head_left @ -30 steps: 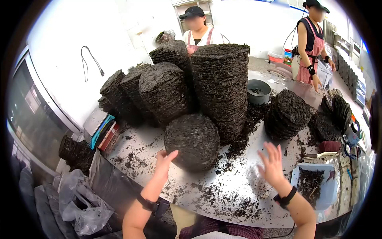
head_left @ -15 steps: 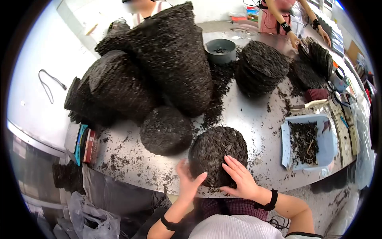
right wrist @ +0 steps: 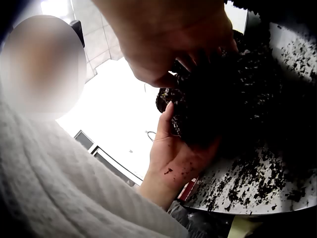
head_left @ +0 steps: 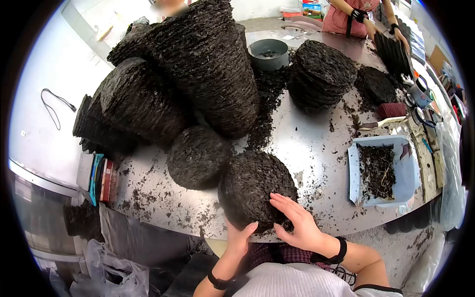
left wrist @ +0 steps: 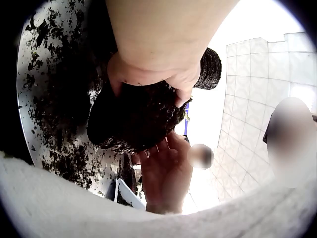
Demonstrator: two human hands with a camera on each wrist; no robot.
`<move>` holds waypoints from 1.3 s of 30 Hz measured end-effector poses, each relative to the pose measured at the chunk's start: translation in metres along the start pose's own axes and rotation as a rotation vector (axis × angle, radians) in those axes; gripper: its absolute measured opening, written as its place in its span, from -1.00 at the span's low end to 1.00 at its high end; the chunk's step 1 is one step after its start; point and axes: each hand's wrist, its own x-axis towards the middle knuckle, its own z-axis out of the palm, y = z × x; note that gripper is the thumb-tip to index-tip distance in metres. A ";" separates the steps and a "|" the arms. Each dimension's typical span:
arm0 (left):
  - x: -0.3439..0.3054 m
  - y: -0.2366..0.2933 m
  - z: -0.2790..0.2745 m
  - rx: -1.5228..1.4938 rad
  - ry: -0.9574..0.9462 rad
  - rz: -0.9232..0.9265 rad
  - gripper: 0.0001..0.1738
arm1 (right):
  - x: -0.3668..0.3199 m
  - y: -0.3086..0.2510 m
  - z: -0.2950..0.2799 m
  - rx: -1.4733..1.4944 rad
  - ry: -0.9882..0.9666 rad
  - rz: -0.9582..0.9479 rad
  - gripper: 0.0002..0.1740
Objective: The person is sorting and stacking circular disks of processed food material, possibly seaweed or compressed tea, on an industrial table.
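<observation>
**Item: dark round stack (head_left: 257, 190) of dried, flaky sheets.** It stands at the near edge of the metal desk (head_left: 316, 143), directly in front of the person, leaning slightly toward them. Loose black flakes lie around its base.

**Left grip (head_left: 241, 236).** The palm is pressed to the near left side of the stack with the fingers straight and pointing up. It is open against the stack and closes on nothing. The right wrist view shows the same flat palm (right wrist: 178, 153) under the stack's edge, with flakes stuck to the skin.

**Right grip (head_left: 294, 222).** It is laid flat on the near right side of the stack, fingers spread and extended, likewise unclosed. The left wrist view shows this palm (left wrist: 166, 178) bearing against the stack from the opposite side to the left one (left wrist: 153, 64).

**Adjacent items.**
- A smaller round stack (head_left: 198, 156) stands just beside the held one, on its left.
- Tall leaning stacks (head_left: 208, 74) crowd the far left of the desk.
- A low wide stack (head_left: 321, 74) sits far right of centre, with a grey bowl (head_left: 268, 53) behind it.
- A pale blue tray (head_left: 406, 163) holding dark scraps lies to the right, well apart from the grips.
- A red-bristled brush (head_left: 392, 110) lies beyond the tray.
- Books (head_left: 96, 178) stand on edge at the desk's left end.
- A clear plastic bag (head_left: 109, 272) sits on the floor below.
- Another person's hands (head_left: 391, 49) hold upright sheets at the far right.
</observation>
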 end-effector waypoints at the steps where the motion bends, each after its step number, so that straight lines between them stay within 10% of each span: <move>1: -0.001 -0.002 -0.003 0.025 0.013 0.021 0.11 | -0.001 0.000 0.000 0.058 0.003 0.025 -0.30; 13: -0.004 -0.017 -0.017 0.267 0.026 0.191 0.17 | -0.005 0.005 -0.016 0.311 0.136 0.469 -0.57; 18: -0.020 -0.016 -0.041 0.112 0.098 0.158 0.14 | -0.020 0.059 -0.036 0.628 0.733 0.472 -0.69; 21: -0.029 -0.009 -0.056 0.170 0.056 0.141 0.28 | -0.034 0.102 -0.027 0.574 0.941 0.677 -0.32; 28: -0.045 -0.003 -0.020 0.532 -0.034 0.231 0.21 | -0.026 0.006 -0.005 0.196 0.042 0.074 -0.31; 34: -0.037 -0.001 0.003 0.476 0.085 0.278 0.04 | -0.001 -0.006 0.013 0.433 -0.012 0.130 -0.37; 39: -0.032 -0.020 -0.035 0.540 -0.002 0.283 0.38 | -0.005 -0.009 -0.014 0.441 0.069 0.413 -0.48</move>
